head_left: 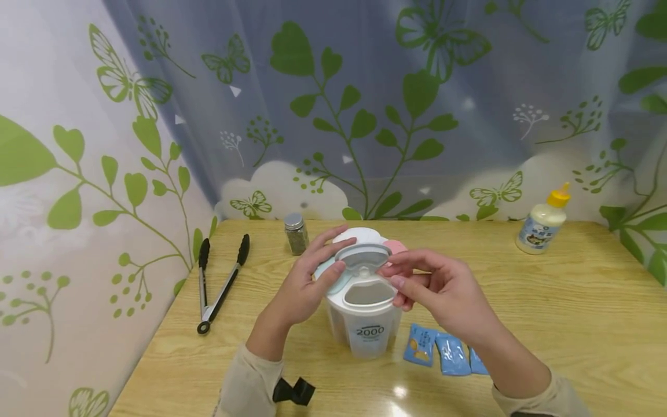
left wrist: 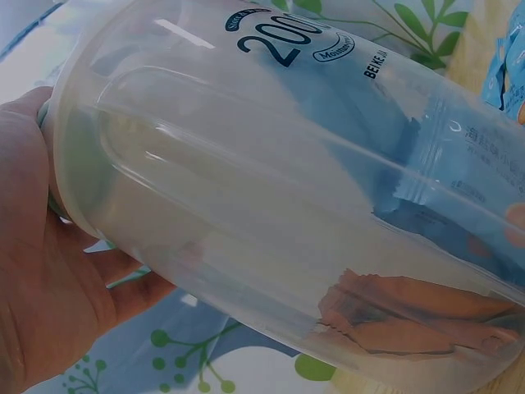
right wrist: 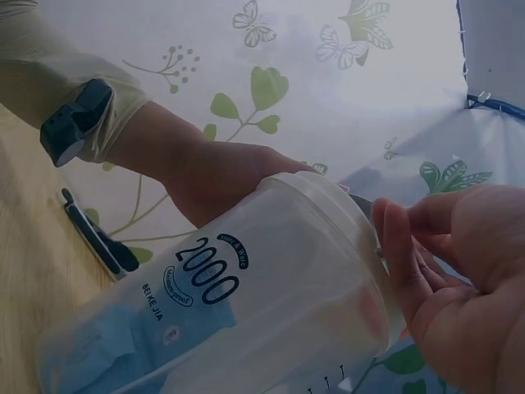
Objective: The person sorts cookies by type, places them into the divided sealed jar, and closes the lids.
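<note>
A clear plastic storage container (head_left: 365, 333) marked "2000" stands on the table, its lid (head_left: 339, 298) divided into colored flaps. The grey flap (head_left: 363, 255) is raised, with an opening beneath it. My left hand (head_left: 307, 281) grips the lid's left side, fingers over the top; in the left wrist view it is around the rim. My right hand (head_left: 443, 289), fingers curled, holds the right edge of the grey flap at its fingertips. Through the wall show blue packets (left wrist: 459, 164) and a brown-orange packet (left wrist: 410, 308). The white, pink and light blue flaps are partly covered by my hands.
Several blue snack packets (head_left: 452, 353) lie right of the container. Black-tipped tongs (head_left: 221, 295) lie spread at the left. A spice jar (head_left: 296, 234) stands behind, and a yellow-capped bottle (head_left: 540, 227) at the back right. A patterned curtain (head_left: 375, 116) borders the table (head_left: 583, 301).
</note>
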The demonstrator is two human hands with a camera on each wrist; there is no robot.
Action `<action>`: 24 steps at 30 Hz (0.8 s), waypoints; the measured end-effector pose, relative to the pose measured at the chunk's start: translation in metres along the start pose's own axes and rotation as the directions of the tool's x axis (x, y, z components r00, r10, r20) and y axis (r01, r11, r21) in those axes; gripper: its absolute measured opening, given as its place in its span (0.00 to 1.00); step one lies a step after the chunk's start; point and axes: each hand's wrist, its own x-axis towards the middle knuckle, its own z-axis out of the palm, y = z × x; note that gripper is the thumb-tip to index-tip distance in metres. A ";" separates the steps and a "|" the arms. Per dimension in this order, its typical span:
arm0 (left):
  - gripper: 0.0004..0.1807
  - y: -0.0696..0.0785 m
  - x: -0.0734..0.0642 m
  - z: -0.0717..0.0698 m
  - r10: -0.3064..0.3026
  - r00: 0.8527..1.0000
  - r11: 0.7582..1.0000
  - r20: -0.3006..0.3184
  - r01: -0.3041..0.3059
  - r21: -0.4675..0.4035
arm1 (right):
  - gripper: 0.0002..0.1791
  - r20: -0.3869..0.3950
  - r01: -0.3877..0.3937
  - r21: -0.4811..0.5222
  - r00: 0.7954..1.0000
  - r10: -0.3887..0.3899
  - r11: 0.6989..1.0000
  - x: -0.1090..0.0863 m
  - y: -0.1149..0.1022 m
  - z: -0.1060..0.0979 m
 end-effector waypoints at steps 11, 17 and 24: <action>0.22 0.001 0.000 0.000 0.008 1.000 1.000 -0.001 -0.008 -0.006 | 0.14 -0.032 -0.101 0.003 0.994 0.101 0.995 -0.010 -0.002 -0.012; 0.23 0.001 0.000 -0.001 0.001 1.000 1.000 0.001 -0.001 0.000 | 0.16 -0.046 -0.083 0.013 0.995 0.083 0.996 -0.019 0.001 -0.024; 0.22 0.002 0.000 0.000 -0.020 1.000 1.000 0.001 0.020 0.007 | 0.18 -0.046 -0.121 0.008 0.992 0.121 0.993 -0.035 0.006 -0.040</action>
